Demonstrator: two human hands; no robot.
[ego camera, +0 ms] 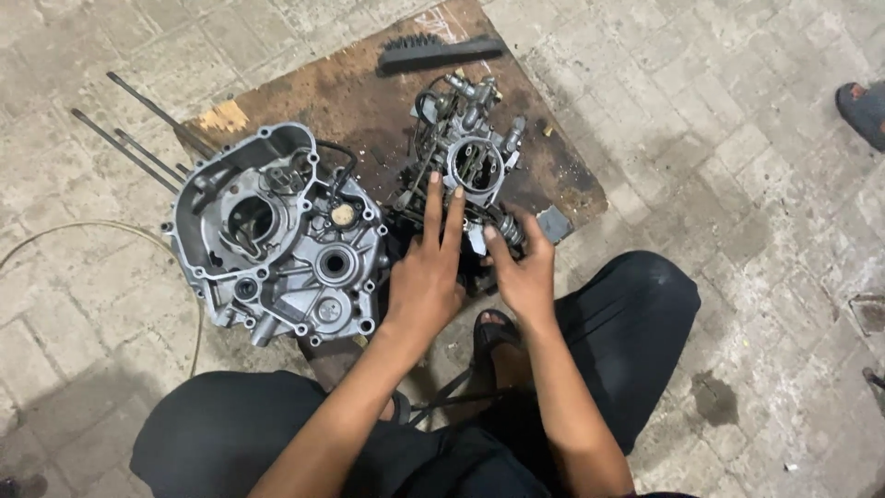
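A grey metal carburettor assembly (pixel 475 157) with a round open bore sits on a stained brown board (pixel 359 88). My left hand (pixel 426 267) rests against its near side, two fingers stretched up toward the bore. My right hand (pixel 524 267) grips a small ribbed metal fitting at the assembly's lower right corner. Left of the hands lies a large silver engine crankcase half (pixel 277 235), open side up, with long studs sticking out at the upper left.
A black toothed plastic strip (pixel 441 51) lies at the board's far edge. The ground is worn paving brick. My knees in black trousers frame the bottom; a sandalled foot (pixel 498 332) shows between them. Another person's foot (pixel 862 106) is at the right edge.
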